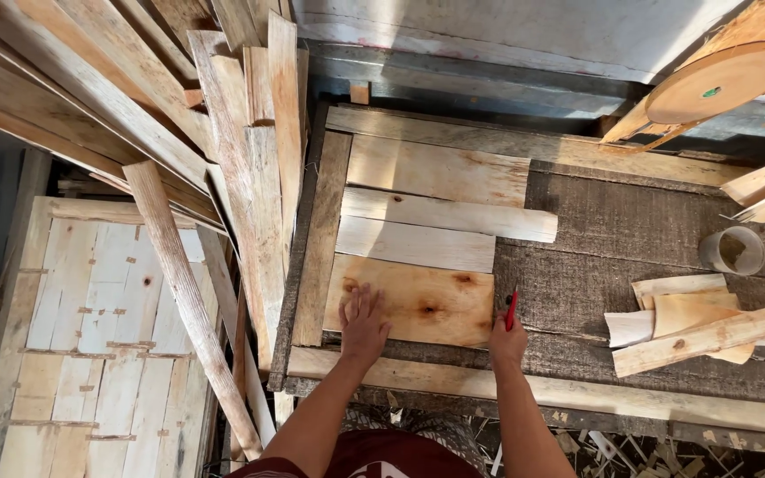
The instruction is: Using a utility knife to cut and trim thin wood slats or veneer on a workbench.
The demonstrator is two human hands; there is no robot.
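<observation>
**No packages, signs or screens; one small label**

A small round green label (711, 91) sat at the centre of the tan circular wooden disc (719, 81), upper right above the workbench. Whether anything was printed on it could not be told.

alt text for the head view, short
Left hand lies flat on a knotty board in a frame of planks, while the right hand holds a red pencil at the board's right end.

Rough, knotty bare-wood board (418, 305) lies on a coarse, matt, weathered dark wooden bench (648, 230).
</observation>
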